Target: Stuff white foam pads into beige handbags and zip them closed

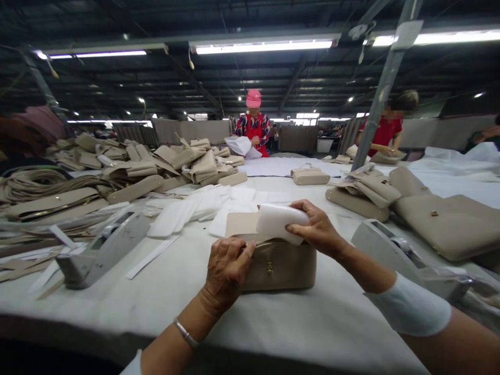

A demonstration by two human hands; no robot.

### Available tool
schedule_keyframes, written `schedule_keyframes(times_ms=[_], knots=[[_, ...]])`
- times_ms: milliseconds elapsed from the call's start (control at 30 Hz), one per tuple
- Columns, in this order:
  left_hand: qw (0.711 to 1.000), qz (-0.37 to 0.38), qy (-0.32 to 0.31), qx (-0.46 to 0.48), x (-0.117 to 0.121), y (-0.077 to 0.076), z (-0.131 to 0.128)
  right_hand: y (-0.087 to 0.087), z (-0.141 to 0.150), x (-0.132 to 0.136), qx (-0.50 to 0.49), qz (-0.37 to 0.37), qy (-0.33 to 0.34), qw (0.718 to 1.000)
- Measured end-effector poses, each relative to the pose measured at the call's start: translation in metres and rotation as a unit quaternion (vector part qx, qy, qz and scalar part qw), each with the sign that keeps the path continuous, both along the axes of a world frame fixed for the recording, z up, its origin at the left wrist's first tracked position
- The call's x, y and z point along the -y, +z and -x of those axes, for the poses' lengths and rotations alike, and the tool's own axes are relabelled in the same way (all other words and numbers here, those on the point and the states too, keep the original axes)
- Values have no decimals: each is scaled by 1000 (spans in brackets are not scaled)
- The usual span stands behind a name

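Observation:
A beige handbag (291,268) with a gold clasp stands upright on the white-covered table in front of me, its flap raised at the back. My left hand (230,268) grips the bag's top edge at its left side, fingers curled over the rim. Above the bag's right half, my right hand (318,229) pinches a white foam sheet (275,221) between thumb and fingers. The sheet's lower edge reaches the bag's opening; how far it goes in is hidden. More white foam sheets (175,213) lie loosely piled behind and to the left.
Grey tape dispensers stand left (97,255) and right (394,255). Beige bags (187,161) and coiled straps (35,182) heap on the left; more bags (441,221) lie right. A co-worker in a pink cap (253,125) handles white material across the table. A metal post (385,88) rises at right.

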State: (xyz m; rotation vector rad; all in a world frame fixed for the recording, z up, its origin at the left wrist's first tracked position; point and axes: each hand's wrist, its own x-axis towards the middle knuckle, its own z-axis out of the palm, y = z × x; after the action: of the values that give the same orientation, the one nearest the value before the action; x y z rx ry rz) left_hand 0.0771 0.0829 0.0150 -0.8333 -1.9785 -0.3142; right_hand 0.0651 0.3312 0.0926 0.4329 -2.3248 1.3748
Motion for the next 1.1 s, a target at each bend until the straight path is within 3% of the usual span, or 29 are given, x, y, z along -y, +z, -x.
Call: schedule_keyframes(times_ms=[267,533,667,833,933,1033,1100], knots=[[999,-3,-5,-46,-5,0,-5,-21,-4,3,46,107,-62,991],[989,61,97,96,-16,23,-18,-23,-15,9,53,166,-73,982],[973,99,85,188,-17,39,-21,-18,-23,5,72,221,-32,972],[959,130,42,249,-15,48,-26,5,-24,1,41,283,22,958],[956,130,35,263,-12,48,-32,15,-25,5,2,223,40,974],[956,129,30,261,-9,48,-37,14,-34,11,-28,52,47,997],[957,131,24,258,-6,48,-41,11,-44,14,-48,-75,65,994]])
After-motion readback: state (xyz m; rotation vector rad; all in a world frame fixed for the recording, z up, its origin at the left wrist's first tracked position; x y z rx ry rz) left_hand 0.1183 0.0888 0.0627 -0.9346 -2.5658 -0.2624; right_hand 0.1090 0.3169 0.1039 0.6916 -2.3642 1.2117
